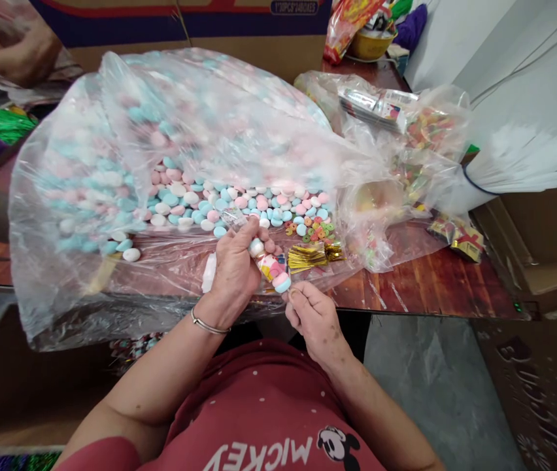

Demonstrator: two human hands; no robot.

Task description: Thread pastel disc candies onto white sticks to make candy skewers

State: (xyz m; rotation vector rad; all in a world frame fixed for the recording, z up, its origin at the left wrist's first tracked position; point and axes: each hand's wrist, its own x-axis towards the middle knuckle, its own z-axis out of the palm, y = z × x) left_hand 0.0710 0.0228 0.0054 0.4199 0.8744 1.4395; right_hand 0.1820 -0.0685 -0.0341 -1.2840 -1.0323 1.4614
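Note:
My left hand [235,265] is closed around a narrow clear packet of candies [269,265], pink, white and blue pieces stacked inside it. My right hand [310,313] pinches the packet's lower end, by a blue candy. Both hands hover at the table's near edge, just in front of a big clear plastic bag [112,163] full of pink, blue and white candies [219,203]. A bundle of gold twist ties [310,255] lies just right of the packet. Small colourful ring candies [318,230] sit behind the ties.
Clear bags with bright sweets and packets [406,124] lie at right on the wooden table [435,281]. White paper sheets [518,160] fan out far right above a cardboard box [543,242]. Another person's arm [8,39] shows top left. A yellow bowl [371,42] stands behind.

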